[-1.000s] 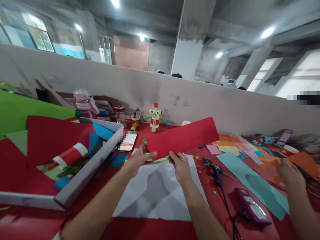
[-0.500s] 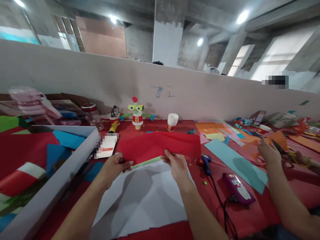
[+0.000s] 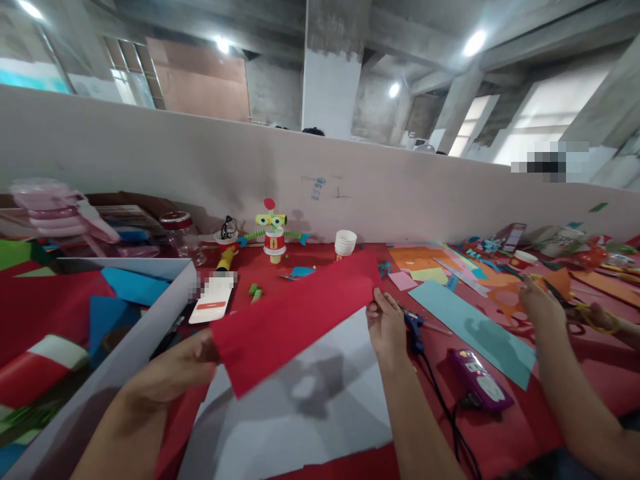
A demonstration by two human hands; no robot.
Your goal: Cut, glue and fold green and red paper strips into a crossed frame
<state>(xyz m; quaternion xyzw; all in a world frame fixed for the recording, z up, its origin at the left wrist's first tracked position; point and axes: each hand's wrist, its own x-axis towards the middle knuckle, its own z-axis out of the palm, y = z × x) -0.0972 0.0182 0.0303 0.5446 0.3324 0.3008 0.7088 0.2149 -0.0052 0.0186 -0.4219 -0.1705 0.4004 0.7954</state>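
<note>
A sheet of red paper (image 3: 300, 313) is held up at a slant between my two hands, its left end lower and nearer to me. My left hand (image 3: 175, 367) pinches its left edge, with the fingertips partly hidden. At the right end, my right hand (image 3: 387, 323) grips the corner between thumb and fingers. Below it, white paper (image 3: 300, 420) lies on the red table, crossed by shadows. Beyond the sheet stands a paper-cup figure (image 3: 274, 240) with round eyes and green spring arms. Small green folded strips (image 3: 255, 291) lie near the sheet's far edge.
At left is a white box (image 3: 165, 313) of coloured paper, beside a phone (image 3: 213, 300). A blue glue gun (image 3: 414, 330) and a purple power unit (image 3: 479, 380) with black cable lie at right. Stacked paper cups (image 3: 345, 243) stand behind. Another person's hands (image 3: 543, 303) cut orange paper.
The red paper has been lifted and tilted, its left end coming toward me. My left hand moved left and down, my right hand to the right. The green folded strips now show.
</note>
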